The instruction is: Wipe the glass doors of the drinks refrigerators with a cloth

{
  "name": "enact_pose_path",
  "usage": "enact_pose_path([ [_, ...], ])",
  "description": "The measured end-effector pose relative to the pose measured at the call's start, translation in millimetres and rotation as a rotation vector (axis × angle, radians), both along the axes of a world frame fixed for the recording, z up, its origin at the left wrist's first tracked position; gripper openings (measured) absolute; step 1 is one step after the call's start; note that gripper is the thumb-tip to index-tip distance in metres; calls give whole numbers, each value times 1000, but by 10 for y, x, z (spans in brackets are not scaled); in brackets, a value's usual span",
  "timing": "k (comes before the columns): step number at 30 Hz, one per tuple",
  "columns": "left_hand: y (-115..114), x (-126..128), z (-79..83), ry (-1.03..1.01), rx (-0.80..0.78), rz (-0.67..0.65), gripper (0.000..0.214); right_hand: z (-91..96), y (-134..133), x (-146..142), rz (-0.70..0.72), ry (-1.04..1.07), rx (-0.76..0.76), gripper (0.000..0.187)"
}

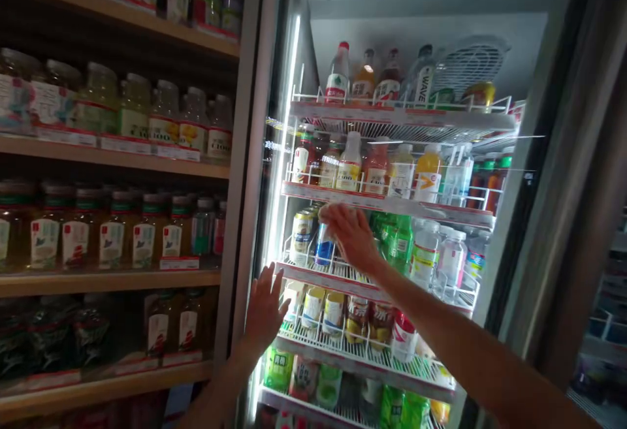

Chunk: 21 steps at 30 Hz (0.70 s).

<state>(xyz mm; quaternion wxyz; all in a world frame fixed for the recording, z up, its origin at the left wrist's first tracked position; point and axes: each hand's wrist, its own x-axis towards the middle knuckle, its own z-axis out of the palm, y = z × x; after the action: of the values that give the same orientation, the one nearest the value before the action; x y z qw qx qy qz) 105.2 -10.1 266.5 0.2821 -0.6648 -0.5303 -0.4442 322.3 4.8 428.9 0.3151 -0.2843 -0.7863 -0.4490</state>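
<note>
My right hand (pixel 349 234) reaches in at the middle shelf of a lit drinks cooler. Its slightly blurred fingers stretch out over the top of a blue and silver can (pixel 324 247); whether they touch it I cannot make out. Just left of that can stands a pale can with a dark label (pixel 301 236). Green bottles (pixel 399 243) are to the right, behind my wrist. My left hand (pixel 265 308) is open with its fingers spread, lower down by the cooler's left edge, and holds nothing.
Bottles (pixel 349 164) line the wire-fronted shelf above, and several cans (pixel 334 311) fill the one below. A metal frame (pixel 245 155) separates the cooler from wooden shelves (pixel 117 279) of bottles on the left. Another dark frame (pixel 553 220) rises on the right.
</note>
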Motion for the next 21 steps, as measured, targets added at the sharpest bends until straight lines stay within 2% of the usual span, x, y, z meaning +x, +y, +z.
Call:
enact_pose_path([
  [2, 7, -14, 37, -13, 0, -1, 57, 172, -1, -51, -67, 158, 10, 54],
  [3, 6, -20, 32, -12, -1, 1, 58, 141, -22, -67, -65, 152, 4, 53],
  [4, 3, -29, 14, -5, -1, 2, 59, 44, -52, -73, -36, 77, -8, 51],
  [6, 3, -51, -40, 18, 4, -4, 58, -207, -110, -38, 80, -201, -36, 48],
  [7, 6, -56, -61, 25, 13, -12, 56, -275, -124, 5, 132, -321, -43, 47],
  [8, 10, -49, -69, 26, 26, -23, 54, -262, -126, 64, 156, -377, -40, 47],
  [9, 11, -21, -57, 20, 44, -35, 52, -156, -115, 139, 145, -351, -25, 48],
  [10, 4, 32, -27, 8, 61, -52, 51, 28, -98, 227, 100, -245, 2, 50],
  [13, -117, 374, 140, -37, 59, -165, 47, 680, -61, 558, -69, 243, 149, 50],
  [14, -203, 541, 194, -54, 25, -223, 47, 789, -67, 680, -89, 323, 187, 49],
  [15, -310, 728, 235, -69, -26, -291, 48, 800, -88, 802, -93, 345, 200, 48],
  [17, -565, 1142, 266, -109, -177, -427, 53, 559, -177, 1040, -31, 208, 148, 46],
  [19, -811, 1599, 239, -106, -354, -599, 54, 168, -321, 1278, 137, -133, -22, 41],
  [20, -909, 1843, 217, -129, -414, -667, 53, 5, -397, 1401, 221, -205, -77, 38],
  [21, -984, 2098, 197, -109, -483, -772, 54, -103, -463, 1524, 285, -106, -80, 34],
])
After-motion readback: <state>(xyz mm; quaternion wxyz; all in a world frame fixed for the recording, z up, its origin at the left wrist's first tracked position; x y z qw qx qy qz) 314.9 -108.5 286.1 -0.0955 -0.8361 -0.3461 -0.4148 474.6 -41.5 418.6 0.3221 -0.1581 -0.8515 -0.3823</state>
